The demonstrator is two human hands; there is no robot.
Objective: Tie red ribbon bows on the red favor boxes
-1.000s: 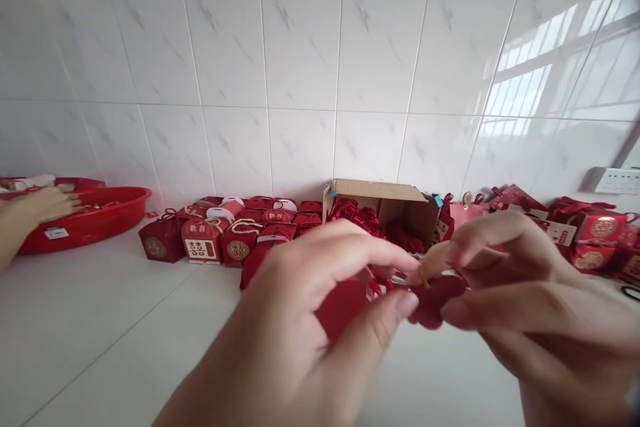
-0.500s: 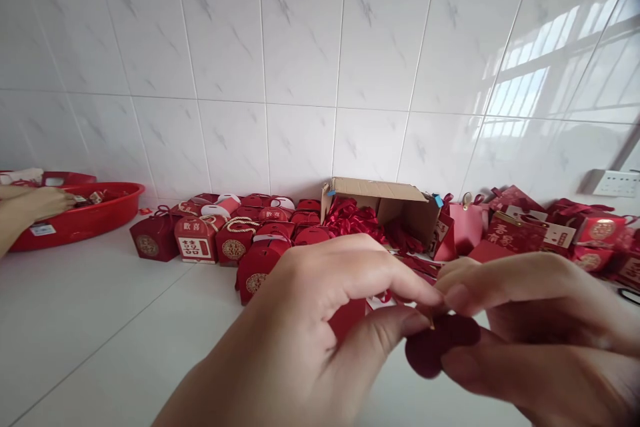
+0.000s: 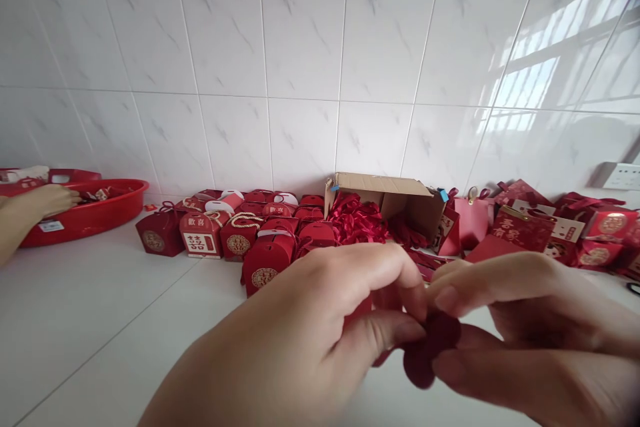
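Dark red piece [image 3: 420, 367]: held between your hands; its gold bit, visible a moment ago, is now covered, so its seating can't be judged.
Left hand [image 3: 300, 320]: pinching the piece's edge.
Right hand [image 3: 560, 300]: thumb and finger gripping its other side.
Counts: one piece, one red basin [image 3: 100, 217], one cardboard box [image 3: 383, 183]; red boxes [image 3: 201, 243] overlap, uncountable.
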